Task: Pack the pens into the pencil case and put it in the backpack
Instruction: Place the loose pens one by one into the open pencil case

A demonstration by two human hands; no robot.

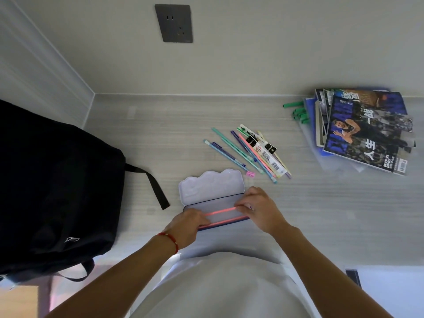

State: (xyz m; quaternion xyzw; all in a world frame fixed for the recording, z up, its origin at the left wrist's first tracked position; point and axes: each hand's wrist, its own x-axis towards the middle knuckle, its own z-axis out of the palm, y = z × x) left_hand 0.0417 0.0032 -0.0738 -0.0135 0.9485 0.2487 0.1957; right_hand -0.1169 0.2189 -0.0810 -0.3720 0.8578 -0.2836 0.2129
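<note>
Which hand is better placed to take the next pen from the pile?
Right. The right hand is nearer the loose pens, which lie just beyond it; the left hand is farther away, at the pencil case.

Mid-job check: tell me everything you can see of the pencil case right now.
The pencil case is a pale lilac, hard-looking box, seemingly tin or plastic, with a dark blue edge. It lies open on the desk just before the person, its scallop-edged lid flat behind the tray. Two pink pens lie lengthwise in the tray. The left hand holds their left ends, the right hand pinches the right end. The tray's ends are hidden by the hands.
</note>
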